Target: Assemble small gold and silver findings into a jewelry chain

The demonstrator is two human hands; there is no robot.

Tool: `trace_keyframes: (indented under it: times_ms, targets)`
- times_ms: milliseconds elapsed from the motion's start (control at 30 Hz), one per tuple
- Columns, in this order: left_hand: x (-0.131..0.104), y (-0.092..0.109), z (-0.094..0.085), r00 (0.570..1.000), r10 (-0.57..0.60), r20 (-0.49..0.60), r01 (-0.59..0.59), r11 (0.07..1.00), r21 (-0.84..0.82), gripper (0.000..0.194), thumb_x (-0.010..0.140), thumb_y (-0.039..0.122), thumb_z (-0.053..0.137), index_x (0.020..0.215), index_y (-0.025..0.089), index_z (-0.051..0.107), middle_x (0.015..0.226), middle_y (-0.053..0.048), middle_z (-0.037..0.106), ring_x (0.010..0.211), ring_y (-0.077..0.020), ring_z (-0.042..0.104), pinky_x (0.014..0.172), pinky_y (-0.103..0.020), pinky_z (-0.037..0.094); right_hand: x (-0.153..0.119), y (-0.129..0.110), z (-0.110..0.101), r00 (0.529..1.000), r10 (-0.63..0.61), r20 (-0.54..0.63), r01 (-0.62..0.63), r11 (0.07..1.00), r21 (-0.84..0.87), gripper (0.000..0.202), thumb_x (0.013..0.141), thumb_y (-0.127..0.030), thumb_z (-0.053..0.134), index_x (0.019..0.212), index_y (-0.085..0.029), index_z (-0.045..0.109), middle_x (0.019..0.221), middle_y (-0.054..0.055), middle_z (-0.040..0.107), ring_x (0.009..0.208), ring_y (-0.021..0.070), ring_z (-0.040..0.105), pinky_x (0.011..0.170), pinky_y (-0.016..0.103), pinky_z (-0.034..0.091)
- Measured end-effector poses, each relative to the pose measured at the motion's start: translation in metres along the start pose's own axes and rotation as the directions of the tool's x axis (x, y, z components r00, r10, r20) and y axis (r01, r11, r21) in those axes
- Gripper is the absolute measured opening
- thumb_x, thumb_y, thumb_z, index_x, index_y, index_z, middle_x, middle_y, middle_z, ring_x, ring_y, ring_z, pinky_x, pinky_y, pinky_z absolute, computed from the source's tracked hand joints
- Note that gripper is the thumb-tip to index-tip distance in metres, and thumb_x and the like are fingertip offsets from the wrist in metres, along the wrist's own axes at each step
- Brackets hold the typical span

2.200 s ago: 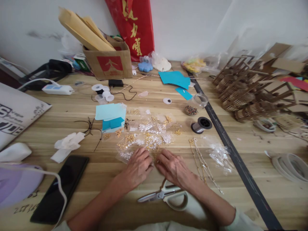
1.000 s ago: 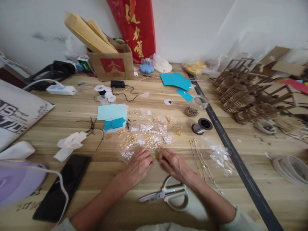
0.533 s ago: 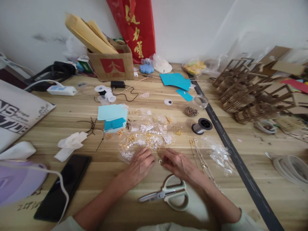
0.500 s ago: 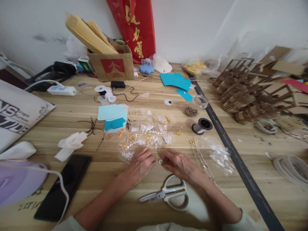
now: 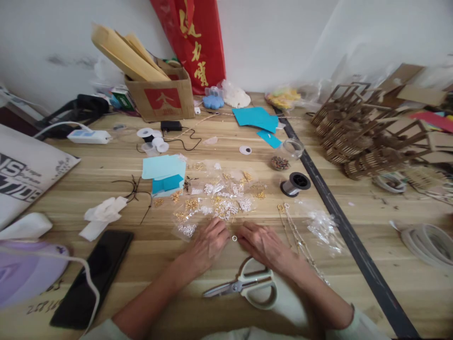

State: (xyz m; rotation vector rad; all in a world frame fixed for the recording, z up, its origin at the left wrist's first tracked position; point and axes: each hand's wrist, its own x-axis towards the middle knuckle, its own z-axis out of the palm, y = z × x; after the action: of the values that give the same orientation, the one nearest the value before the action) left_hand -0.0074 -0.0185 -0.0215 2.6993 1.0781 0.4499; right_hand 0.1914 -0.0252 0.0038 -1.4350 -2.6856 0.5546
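My left hand [image 5: 211,240] and my right hand [image 5: 257,240] rest low over the table, fingers curled and facing each other. Between them lies a small pale ring [image 5: 234,238], apart from the fingertips. Whatever either hand pinches is hidden or too small to name. Just beyond the fingers spread small gold and silver jewellery findings [image 5: 226,208], some on clear plastic bags. Scissors [image 5: 244,285] with pale green handles lie slightly spread below my hands. Thin chains [image 5: 299,236] in gold and silver lie right of my right hand.
A grey wire spool [image 5: 296,184] and a jar of beads [image 5: 281,163] stand at right. Crumpled clear bags [image 5: 323,229] lie beyond the chains. Left are a black phone [image 5: 94,278], white tissue [image 5: 104,215] and blue cards [image 5: 164,167]. A cardboard box [image 5: 161,99] stands behind.
The whole view has shifted slightly. My hands stay in nearly the same place, fingers still curled, with the small ring between them.
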Motion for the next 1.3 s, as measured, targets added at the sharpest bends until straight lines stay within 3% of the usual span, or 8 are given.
trace_keyframes:
  times_ms: [167, 367, 733, 1300]
  targets:
    - [0.0, 0.0, 0.002, 1.0, -0.01, 0.011, 0.01, 1.0, 0.014, 0.017, 0.093, 0.016, 0.048, 0.079, 0.016, 0.057, 0.084, -0.005, 0.057, 0.085, -0.0206, 0.05, 0.077, -0.035, 0.046, 0.001, 0.002, 0.0, 0.999, -0.025, -0.03, 0.026, 0.999, 0.036, 0.012, 0.092, -0.012, 0.05, 0.087, -0.018, 0.059, 0.086, 0.003, 0.062, 0.074, 0.0147, 0.061, 0.061, 0.024, 0.037]
    - [0.0, -0.005, -0.002, 0.998, -0.058, -0.025, 0.054, 0.99, -0.127, 0.018, 0.093, 0.017, 0.048, 0.079, 0.016, 0.059, 0.082, -0.004, 0.058, 0.085, -0.0193, 0.051, 0.081, -0.035, 0.046, 0.0, 0.004, -0.002, 0.997, -0.03, -0.068, 0.04, 0.989, 0.145, 0.015, 0.092, -0.015, 0.051, 0.08, -0.018, 0.059, 0.079, 0.001, 0.059, 0.066, 0.0124, 0.058, 0.058, 0.023, 0.035]
    - [0.001, -0.01, 0.0, 0.991, -0.131, -0.022, 0.118, 0.942, -0.315, 0.015, 0.09, 0.014, 0.053, 0.077, 0.015, 0.06, 0.079, -0.004, 0.06, 0.081, -0.0181, 0.054, 0.075, -0.03, 0.045, 0.002, 0.003, -0.007, 0.996, 0.012, -0.083, 0.009, 0.968, 0.25, 0.014, 0.09, -0.012, 0.053, 0.081, -0.018, 0.062, 0.079, 0.001, 0.062, 0.068, 0.0137, 0.058, 0.06, 0.022, 0.036]
    - [0.005, -0.01, 0.002, 0.952, -0.305, 0.03, 0.283, 0.836, -0.47, 0.013, 0.073, 0.004, 0.062, 0.071, 0.016, 0.067, 0.069, -0.002, 0.069, 0.063, -0.014, 0.061, 0.062, -0.023, 0.045, 0.005, 0.005, 0.0, 0.991, 0.012, -0.134, 0.041, 0.919, 0.392, 0.012, 0.087, -0.009, 0.054, 0.083, -0.018, 0.061, 0.08, 0.001, 0.062, 0.068, 0.0134, 0.057, 0.061, 0.021, 0.038]
